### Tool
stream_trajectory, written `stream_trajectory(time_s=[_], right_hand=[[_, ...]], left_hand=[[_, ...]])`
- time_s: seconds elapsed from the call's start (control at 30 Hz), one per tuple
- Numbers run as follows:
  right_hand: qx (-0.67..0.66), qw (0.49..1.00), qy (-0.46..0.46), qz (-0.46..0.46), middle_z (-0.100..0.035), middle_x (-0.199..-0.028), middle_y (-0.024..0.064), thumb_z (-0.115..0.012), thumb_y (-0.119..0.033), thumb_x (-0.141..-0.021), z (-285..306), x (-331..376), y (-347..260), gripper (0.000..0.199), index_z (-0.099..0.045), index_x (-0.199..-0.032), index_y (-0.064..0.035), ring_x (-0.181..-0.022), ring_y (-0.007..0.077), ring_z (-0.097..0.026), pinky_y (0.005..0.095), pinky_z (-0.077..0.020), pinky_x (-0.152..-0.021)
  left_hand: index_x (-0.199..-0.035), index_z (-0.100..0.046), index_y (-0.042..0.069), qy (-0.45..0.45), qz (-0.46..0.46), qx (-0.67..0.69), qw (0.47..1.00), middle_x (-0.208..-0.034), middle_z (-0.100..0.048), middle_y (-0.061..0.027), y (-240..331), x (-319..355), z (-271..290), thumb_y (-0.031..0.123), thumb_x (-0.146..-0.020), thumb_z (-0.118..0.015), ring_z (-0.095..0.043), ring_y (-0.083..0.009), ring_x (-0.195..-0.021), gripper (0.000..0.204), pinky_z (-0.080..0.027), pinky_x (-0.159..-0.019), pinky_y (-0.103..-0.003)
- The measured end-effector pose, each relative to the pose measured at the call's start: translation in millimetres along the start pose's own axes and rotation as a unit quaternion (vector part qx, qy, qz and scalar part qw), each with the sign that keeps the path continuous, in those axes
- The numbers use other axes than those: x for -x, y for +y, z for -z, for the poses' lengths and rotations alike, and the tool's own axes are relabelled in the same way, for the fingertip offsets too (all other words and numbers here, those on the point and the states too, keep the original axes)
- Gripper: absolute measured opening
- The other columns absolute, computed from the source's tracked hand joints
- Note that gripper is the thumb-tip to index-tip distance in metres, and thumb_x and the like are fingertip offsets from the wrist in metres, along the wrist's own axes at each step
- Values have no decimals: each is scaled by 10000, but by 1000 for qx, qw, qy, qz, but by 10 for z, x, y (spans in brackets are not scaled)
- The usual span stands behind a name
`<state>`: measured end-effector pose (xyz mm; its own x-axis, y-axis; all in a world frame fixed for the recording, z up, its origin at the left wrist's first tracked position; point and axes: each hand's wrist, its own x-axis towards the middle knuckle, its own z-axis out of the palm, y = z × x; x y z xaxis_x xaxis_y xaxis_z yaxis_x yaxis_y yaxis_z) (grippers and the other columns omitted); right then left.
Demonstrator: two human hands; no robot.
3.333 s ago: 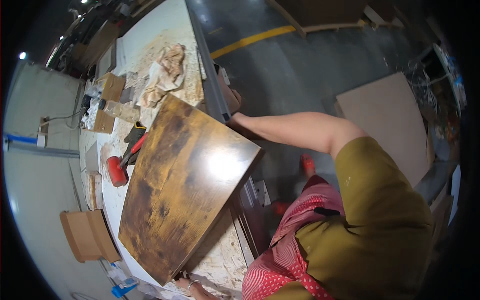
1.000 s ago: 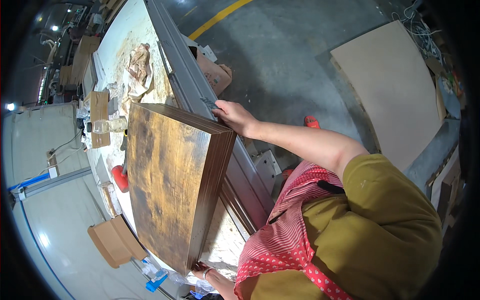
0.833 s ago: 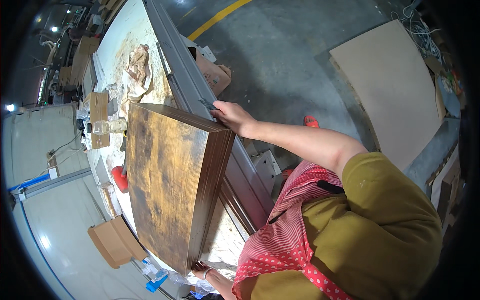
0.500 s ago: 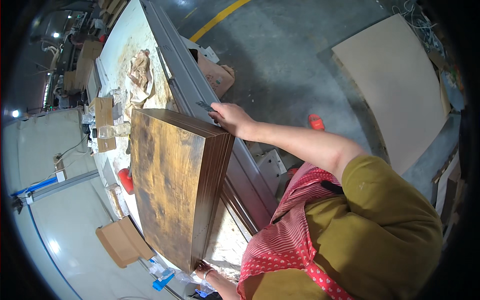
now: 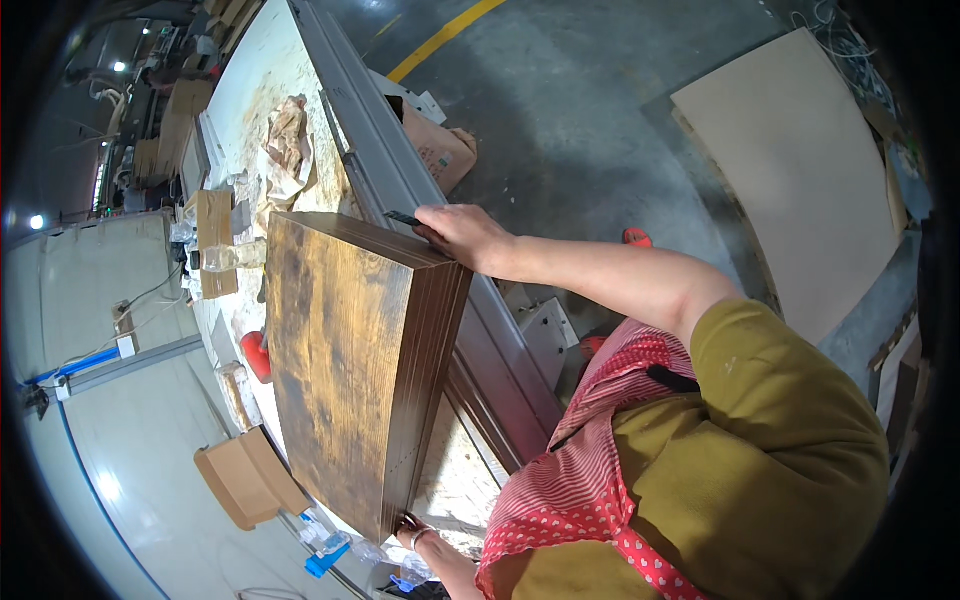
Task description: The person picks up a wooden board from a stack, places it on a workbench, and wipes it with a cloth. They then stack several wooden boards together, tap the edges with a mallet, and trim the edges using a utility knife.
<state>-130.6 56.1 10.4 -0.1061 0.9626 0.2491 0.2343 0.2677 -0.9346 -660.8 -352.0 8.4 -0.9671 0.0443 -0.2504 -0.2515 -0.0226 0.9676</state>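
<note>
Containers: an open cardboard tray (image 5: 250, 478) sits at the near left, its tan interior facing up, just beyond the left edge of the worktop (image 5: 445, 480). Farther off along the left side stands a cardboard box (image 5: 214, 235); clear and pale plastic items (image 5: 183, 232) show at its left, and whether they lie inside cannot be determined. A clear bottle (image 5: 230, 257) lies on its side across the near part of that box; its contents, if any, cannot be made out. A brown paper sack (image 5: 445, 152) is positioned beyond the right edge of the worktop; its contents are not visible. Fingers: those of the right hand (image 5: 470, 238) are closed around a dark, narrow, flat tool (image 5: 402, 218), which projects to the left past the fingertips. Those of the left hand (image 5: 412, 528), with a band at the wrist, are at the near end of a stack of panels (image 5: 335, 370); they are partly hidden and shaded, so their opening cannot be judged. Position of the stack: it lies on the worktop between the two hands, brown wood-grain face up, layered edges visible along its right side. Its far right corner is right beside the right hand; contact there cannot be confirmed. The head of a red mallet (image 5: 257, 356) shows just beside the stack's left edge, and a crumpled stained sheet (image 5: 286, 150) rests farther up the worktop.
</note>
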Motion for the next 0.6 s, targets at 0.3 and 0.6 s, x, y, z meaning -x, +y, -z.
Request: stream_trajectory(time_s=[0.3,0.6], right_hand=[[-110,989,61,-82,-414,-687,120,-524,-250,-916,470,211,352,319,-408,-761,3,-631,200,-386,357,-359,-593],[-35,916,-360,176,-590,-905,144,-508,-182,-871,595,794,91,162,-543,-847,-25,-870,344,-587,435,-458,-752]], left_hand=[[-911,-552,22,48,-100,-313,943,-873,-604,-90,673,160,915,325,-883,-541,-559,-151,-735,305,-404,-532,-285],[-1244,-510,11,-272,-349,-252,861,-1143,-566,-99,1932,2413,-2785,366,-928,-507,-547,-176,-1029,475,-434,-849,-267]])
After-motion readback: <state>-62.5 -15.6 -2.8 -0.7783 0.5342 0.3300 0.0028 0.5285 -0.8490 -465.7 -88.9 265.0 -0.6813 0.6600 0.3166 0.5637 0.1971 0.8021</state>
